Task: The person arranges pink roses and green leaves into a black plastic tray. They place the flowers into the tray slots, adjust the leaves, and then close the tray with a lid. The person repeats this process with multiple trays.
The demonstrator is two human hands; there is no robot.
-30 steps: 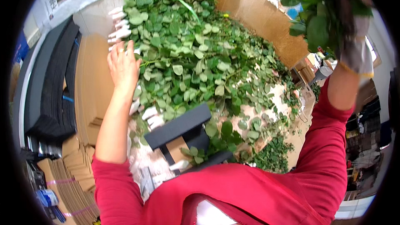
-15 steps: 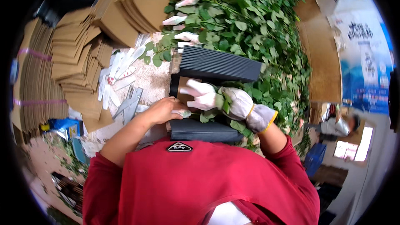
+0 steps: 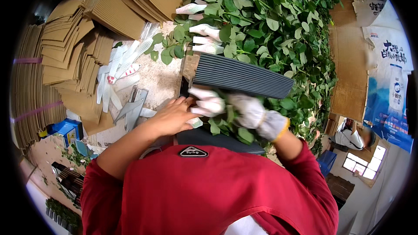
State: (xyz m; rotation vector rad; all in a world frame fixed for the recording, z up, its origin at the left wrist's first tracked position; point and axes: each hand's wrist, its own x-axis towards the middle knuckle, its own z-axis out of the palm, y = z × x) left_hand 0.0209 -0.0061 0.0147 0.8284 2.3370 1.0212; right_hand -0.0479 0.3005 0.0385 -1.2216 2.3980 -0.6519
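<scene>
My right hand point(image 3: 249, 112), in a pale grey glove with a yellow cuff, is closed round the leafy stems of a small bunch of roses point(image 3: 209, 104); motion blurs it. The buds wear white net sleeves and point left. My bare left hand point(image 3: 173, 116), with a ring, rests against the bud ends, fingers stretched out and partly hidden. Beside its thumb is a white-and-green netted piece point(image 3: 194, 122). The bunch lies between a black ridged block point(image 3: 244, 75) on the far side and a dark block point(image 3: 217, 141) against my red garment.
Many sleeved roses point(image 3: 204, 30) with dense foliage point(image 3: 278, 30) lie beyond the far block. To the left are loose white net sleeves point(image 3: 115, 76), a grey metal tool point(image 3: 131, 106) and stacked cardboard sheets point(image 3: 67, 56). Another person point(image 3: 350, 139) is at the far right.
My left hand has moved up and right against the buds. My right hand has shifted slightly left and down, still gripping the stems. The view has shifted a little.
</scene>
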